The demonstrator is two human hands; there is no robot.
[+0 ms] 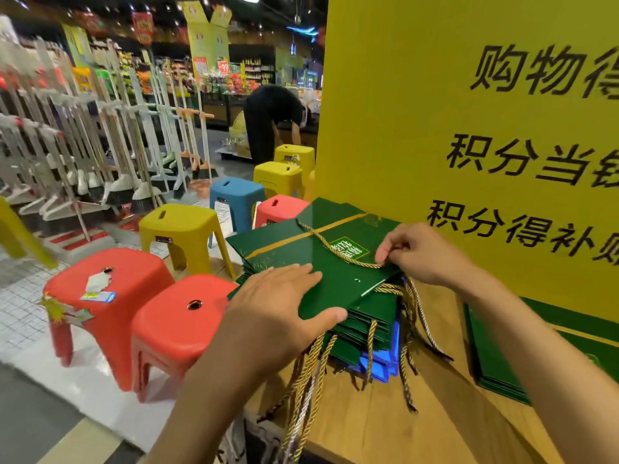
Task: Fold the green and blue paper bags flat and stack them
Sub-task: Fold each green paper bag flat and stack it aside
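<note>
The left hand (281,296) presses flat on the top green bag (338,283) of a stack on the wooden surface (442,413), blue bags (392,356) beneath. The right hand (422,252) pinches its gold cord (338,254). A yellow sign (435,112) stands just behind; red stools (181,316) alongside.

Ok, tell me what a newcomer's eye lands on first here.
The huge yellow sign with black characters fills the right side. Below it, the left hand presses the stack of green bags while the right hand pinches a gold cord handle. Red stools stand at lower left.
</note>
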